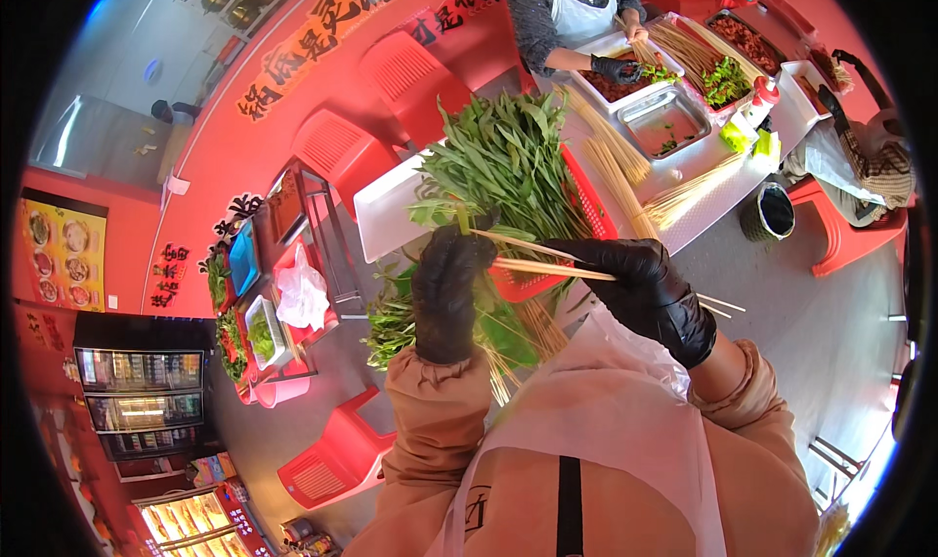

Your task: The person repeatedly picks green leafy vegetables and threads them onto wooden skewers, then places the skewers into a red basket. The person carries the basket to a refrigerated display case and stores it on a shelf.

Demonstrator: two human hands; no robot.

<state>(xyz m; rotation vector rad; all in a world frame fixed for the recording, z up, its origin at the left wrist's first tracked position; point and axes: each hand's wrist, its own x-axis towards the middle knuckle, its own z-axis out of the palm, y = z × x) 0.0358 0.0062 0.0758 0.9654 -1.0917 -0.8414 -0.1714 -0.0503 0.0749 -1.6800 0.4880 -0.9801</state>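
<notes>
My left hand point(448, 293), in a black glove, is closed around leafy greens; a short green stem point(463, 218) pokes out above the fist. Several bamboo skewers point(546, 267) are gripped in my right hand point(652, 293), also black-gloved. Their far ends reach my left fist, where the fingers hide whether they pierce the greens. Behind both hands, a heap of long-leaved greens point(506, 161) fills a red plastic basket point(586, 198). Beside the basket is a white tray point(388, 209). More greens point(396, 322) and loose skewers point(542, 326) lie below my hands.
Skewer bundles point(615, 176) and a steel tray point(663, 121) lie on the table point(703, 223). Across it, a gloved person point(579, 22) handles skewers over a white tray point(615, 102) of red food. Another person point(872, 146) sits right, near a bin point(767, 211). A red chair point(337, 454) stands lower left.
</notes>
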